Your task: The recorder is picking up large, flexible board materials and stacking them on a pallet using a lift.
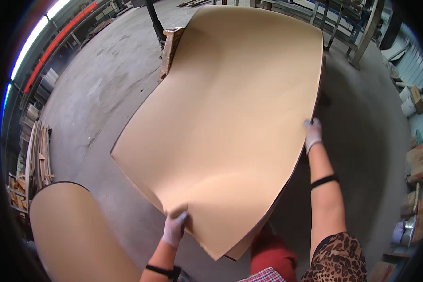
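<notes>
A large, flexible tan sheet (230, 117) with a thin dark edge spreads across the middle, bowed and sloping toward me. My left hand (175, 228), in a light glove, pinches its near edge, and the sheet dents and creases at the thumb. At the sheet's right edge, my right hand (314, 133), gloved too, has its fingers closed round the rim with the arm stretched forward. The underside and whatever bears the sheet are mostly hidden. Part of a wooden piece (170, 52) shows against its far left edge.
Another curved tan sheet (75, 230) stands at the lower left. A metal frame (338, 23) is behind the far right corner. Wood strips (43, 155) lie along the left, with boxes and rolls (411, 101) along the right wall. Grey concrete floor (98, 89) shows between.
</notes>
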The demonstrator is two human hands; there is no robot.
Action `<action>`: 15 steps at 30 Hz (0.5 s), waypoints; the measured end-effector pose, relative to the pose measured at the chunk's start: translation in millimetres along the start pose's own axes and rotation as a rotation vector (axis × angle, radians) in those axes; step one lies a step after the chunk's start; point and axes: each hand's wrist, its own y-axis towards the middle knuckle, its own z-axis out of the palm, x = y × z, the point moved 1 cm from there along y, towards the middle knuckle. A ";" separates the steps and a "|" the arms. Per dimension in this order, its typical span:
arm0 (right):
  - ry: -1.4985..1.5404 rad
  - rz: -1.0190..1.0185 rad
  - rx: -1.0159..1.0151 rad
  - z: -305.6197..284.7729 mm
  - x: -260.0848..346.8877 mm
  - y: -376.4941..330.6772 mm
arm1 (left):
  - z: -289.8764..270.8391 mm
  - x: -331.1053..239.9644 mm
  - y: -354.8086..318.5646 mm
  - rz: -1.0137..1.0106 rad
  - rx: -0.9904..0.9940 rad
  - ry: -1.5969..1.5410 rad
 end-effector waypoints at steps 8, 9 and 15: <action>0.054 0.439 -0.072 -42.0 -118.1 -64.2 | -26.3 96.0 -71.5 -0.127 0.050 0.083; 0.039 0.466 -0.066 -53.7 -143.1 -102.2 | -25.4 99.4 -102.0 -0.219 0.010 -0.011; 0.030 0.686 0.140 -75.0 -203.8 -292.8 | -73.5 73.4 -238.5 -0.713 -0.355 -0.007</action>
